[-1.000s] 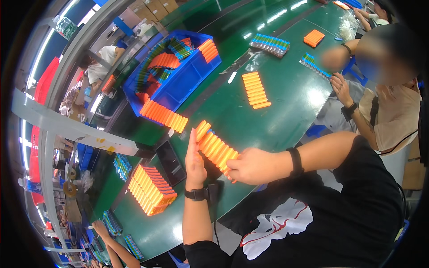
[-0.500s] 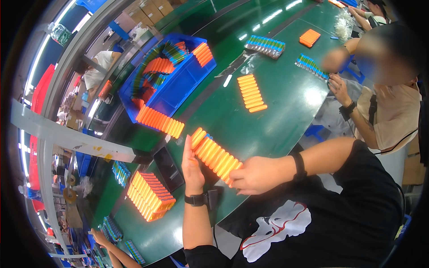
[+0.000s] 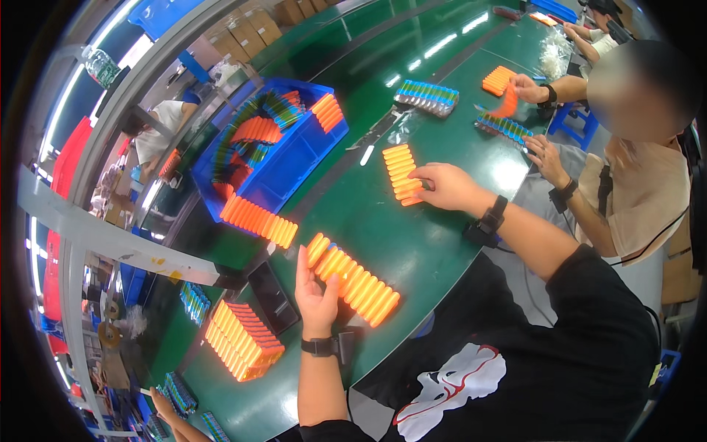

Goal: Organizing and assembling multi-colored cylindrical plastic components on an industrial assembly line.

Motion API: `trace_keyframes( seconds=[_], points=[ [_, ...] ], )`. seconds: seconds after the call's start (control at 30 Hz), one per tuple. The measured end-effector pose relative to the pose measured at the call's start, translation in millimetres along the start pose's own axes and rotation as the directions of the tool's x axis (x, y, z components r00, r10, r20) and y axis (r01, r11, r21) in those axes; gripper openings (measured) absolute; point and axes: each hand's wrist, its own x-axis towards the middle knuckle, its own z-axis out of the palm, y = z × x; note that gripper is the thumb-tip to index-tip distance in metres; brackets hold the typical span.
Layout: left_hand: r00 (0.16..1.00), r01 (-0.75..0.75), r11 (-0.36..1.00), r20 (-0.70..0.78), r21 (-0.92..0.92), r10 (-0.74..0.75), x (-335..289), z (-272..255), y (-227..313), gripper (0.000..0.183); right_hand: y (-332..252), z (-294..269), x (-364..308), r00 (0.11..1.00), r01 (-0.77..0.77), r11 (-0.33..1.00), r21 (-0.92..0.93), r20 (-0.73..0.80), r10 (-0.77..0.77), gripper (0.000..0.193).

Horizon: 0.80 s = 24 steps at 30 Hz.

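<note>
My left hand (image 3: 318,300) grips the left end of a row of orange cylinders (image 3: 357,283), its thumb over the near side. A bit of blue shows behind that row near its upper end. My right hand (image 3: 451,186) is stretched out to the right, its fingertips pinching the lower end of a shorter strip of orange cylinders (image 3: 398,171) on the green table. Another orange strip (image 3: 258,219) hangs over the edge of a blue bin (image 3: 294,158) and reaches down to the table, close to my left fingertips.
Left of my left wrist stands a stacked orange block (image 3: 243,342), beside a dark flat tray (image 3: 272,298). A blue-and-silver pack (image 3: 427,97) lies farther back on the green table (image 3: 346,199). At the right a co-worker's hand (image 3: 524,88) holds an orange strip over a blue-green row (image 3: 502,128).
My right hand has left the lower end of the row in my left hand and moved up and right to the shorter strip. The co-worker has lifted an orange strip.
</note>
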Motion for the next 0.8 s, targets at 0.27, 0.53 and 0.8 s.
trace_keyframes(
  seconds=[0.27, 0.53, 0.8],
  points=[
    [0.999, -0.03, 0.988, -0.018, -0.153, 0.028, 1, -9, 1, 0.066, 1, 13, -2, 0.988, 0.061, 0.993, -0.105, 0.147, -0.046, 0.051],
    [0.993, -0.064, 0.996, -0.096, 0.056, 0.069, 3, -20, 1, 0.064, -37, 14, -14, 0.996, -0.055, 0.985, 0.165, 0.077, 0.043, 0.038],
    [0.914, 0.405, 0.68, -0.286, 0.611, -0.288, 14, -27, 72, 0.072, -28, 20, -13, 1.0, 0.002, 0.97, 0.242, -0.015, 0.002, 0.028]
  ],
)
